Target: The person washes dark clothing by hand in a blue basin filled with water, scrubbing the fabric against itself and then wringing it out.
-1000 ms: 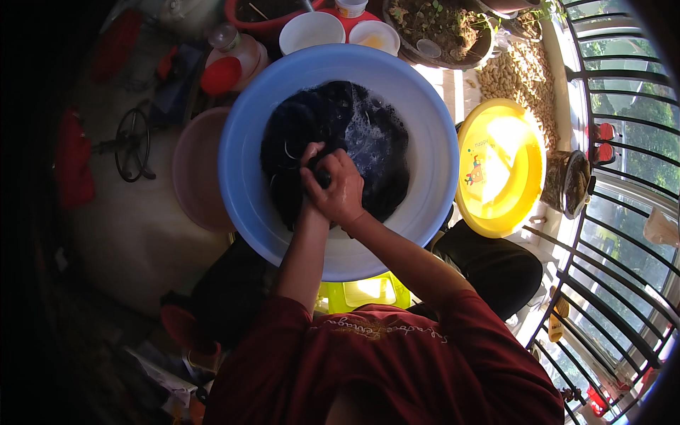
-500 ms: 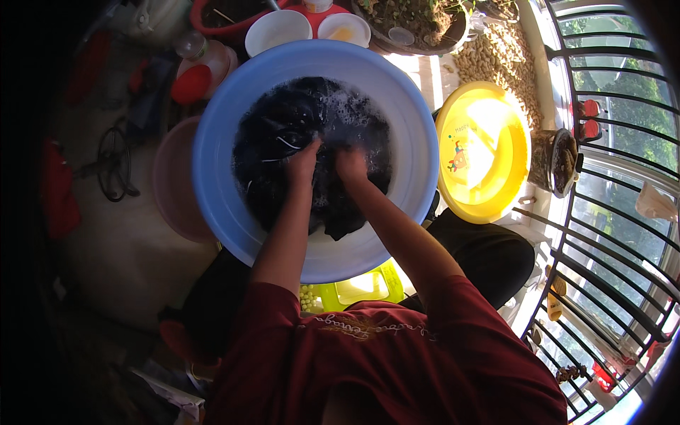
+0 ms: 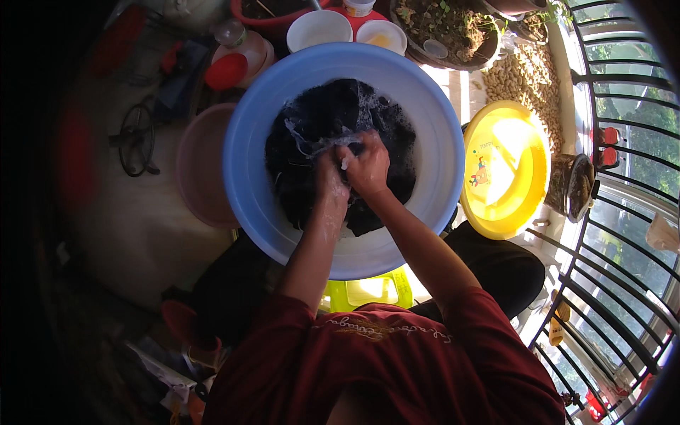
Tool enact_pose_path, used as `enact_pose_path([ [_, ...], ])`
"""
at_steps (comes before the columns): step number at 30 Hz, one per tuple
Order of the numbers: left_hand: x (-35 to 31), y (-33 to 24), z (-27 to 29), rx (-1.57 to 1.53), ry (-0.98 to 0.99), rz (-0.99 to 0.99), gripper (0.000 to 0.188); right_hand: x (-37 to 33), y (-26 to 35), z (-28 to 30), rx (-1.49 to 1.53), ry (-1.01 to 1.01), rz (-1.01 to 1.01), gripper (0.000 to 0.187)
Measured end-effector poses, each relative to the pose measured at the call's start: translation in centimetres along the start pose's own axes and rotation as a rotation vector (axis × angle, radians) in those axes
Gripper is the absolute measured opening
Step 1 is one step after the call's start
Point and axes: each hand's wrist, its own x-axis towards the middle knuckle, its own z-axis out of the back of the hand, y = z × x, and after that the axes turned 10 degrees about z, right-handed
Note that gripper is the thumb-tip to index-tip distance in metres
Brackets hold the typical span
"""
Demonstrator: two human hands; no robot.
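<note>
A big blue basin (image 3: 244,149) holds dark wet cloth (image 3: 386,134) in sudsy water. Over its middle my two hands are close together, wet and touching. My right hand (image 3: 370,168) is closed, fingers curled around a bunch of the dark cloth, with the thumb toward the left hand. My left hand (image 3: 331,177) presses against it, closed on the same cloth; its fingertips are partly hidden and blurred. Whitish, blurred splashes of water spread to the left of and above the hands. A thin pale cord or strip shows on the cloth by the left hand.
A yellow basin (image 3: 473,202) stands at the right, beside a lidded jar (image 3: 571,185) and a spread of peanuts (image 3: 520,78). White bowls (image 3: 319,30) and a planter (image 3: 460,53) sit beyond the blue basin. A pinkish basin (image 3: 202,170) is at left; window bars (image 3: 623,134) line the right.
My hands have come together from apart in the water, lifting a bunch of cloth, with water splashing. The whole view has shifted, so the basin appears farther right.
</note>
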Motion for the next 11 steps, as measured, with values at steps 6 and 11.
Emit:
enact_pose_path([
  [6,1.5,-0.8,4.0,-0.181,0.601,0.281,0.033,-2.4,4.0,0.1,0.092,-0.088,0.086,0.023],
  [11,-2.0,-0.9,-1.1,-0.162,-0.17,0.133,0.044,-2.0,0.2,-1.3,0.09,0.181,-0.037,0.017],
])
